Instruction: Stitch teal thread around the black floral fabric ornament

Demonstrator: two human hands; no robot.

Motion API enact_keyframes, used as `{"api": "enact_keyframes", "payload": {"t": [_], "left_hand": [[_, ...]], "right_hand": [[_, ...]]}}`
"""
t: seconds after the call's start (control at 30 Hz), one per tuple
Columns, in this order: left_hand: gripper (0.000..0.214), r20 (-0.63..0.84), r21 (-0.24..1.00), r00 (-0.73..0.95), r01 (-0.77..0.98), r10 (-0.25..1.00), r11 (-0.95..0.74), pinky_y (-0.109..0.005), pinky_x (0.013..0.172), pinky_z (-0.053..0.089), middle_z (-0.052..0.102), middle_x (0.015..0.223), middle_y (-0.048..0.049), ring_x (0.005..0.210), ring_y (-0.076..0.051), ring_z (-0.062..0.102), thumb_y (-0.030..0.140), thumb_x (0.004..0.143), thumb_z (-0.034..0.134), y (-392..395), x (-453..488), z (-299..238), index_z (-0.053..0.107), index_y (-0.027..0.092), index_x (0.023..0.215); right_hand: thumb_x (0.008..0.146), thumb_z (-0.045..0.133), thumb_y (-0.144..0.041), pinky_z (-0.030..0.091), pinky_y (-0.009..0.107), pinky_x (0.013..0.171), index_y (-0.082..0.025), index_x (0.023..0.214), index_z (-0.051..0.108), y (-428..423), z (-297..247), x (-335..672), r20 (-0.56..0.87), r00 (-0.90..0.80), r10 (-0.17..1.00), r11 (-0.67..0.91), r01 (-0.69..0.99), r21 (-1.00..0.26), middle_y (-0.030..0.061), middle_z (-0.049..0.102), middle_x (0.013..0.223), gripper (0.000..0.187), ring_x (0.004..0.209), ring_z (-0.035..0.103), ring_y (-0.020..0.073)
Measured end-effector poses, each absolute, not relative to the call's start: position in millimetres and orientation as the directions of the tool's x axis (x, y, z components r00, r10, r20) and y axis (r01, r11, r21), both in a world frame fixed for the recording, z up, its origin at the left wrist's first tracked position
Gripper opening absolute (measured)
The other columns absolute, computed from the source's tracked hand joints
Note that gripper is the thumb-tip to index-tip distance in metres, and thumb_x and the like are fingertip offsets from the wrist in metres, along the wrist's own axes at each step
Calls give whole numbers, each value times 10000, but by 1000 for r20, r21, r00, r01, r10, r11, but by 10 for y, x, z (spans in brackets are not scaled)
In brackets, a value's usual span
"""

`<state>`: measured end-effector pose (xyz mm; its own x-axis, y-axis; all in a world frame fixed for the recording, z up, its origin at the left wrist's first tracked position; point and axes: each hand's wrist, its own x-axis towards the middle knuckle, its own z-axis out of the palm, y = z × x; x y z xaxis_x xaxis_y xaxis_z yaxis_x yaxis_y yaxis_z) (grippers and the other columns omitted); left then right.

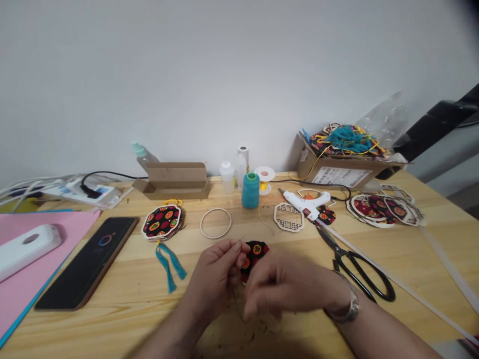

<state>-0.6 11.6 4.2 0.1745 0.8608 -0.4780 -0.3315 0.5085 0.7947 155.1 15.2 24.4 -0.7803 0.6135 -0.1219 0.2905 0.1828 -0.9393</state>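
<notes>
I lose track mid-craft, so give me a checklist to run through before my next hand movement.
1. Patterned cloth in the left hand: ok, seemingly pinched at its edge.
2. What the right hand holds: cannot tell, it is blurred.
3. Scissors well away from the right hand: not ok, handles lie close by the wrist.
4. Glue gun tip pointing away from both hands: ok.
5. Glue gun cool: cannot tell.
6. Thread cone upright: ok.

1 silvery bracelet point(352, 307), right wrist point(337, 293)
</notes>
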Motion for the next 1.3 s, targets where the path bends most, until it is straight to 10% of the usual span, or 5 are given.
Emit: {"api": "enact_keyframes", "payload": {"t": [0.1,0.53,0.97,1.3], "left_hand": [[192,-368,900,144,-192,919,391,-169,433,269,438,497,50,442,-58,347,305,720,611,99,-6,66,597,142,618],[276,-203,976,136,111,970,189,-208,512,312,447,492,31,518,-111,396,254,758,545,40,32,115,532,172,495],[239,-442,801,290,-299,849,519,-176,375,161,383,464,68,381,-38,234,334,759,561,43,55,20,546,144,615],[221,-430,846,224,-238,875,477,-157,365,191,436,463,57,370,-28,292,307,747,579,49,38,-18,556,136,608]], "right_hand": [[786,527,-385,284,153,365,-130,585,622,279,219,1568,-243,-409,880,-97,347,-933,-31,500,448,339,386,407,50],[657,665,-317,236,142,336,-119,739,665,264,104,1393,-337,-265,903,-356,-25,-934,-41,540,469,215,351,365,25],[720,581,-269,303,141,348,-132,649,584,251,106,1380,-308,-217,926,-312,17,-950,-27,579,463,154,366,438,45],[661,649,-289,284,145,363,-122,628,576,261,127,1352,-351,-187,917,-372,-92,-924,-32,550,485,185,390,413,37]]}}
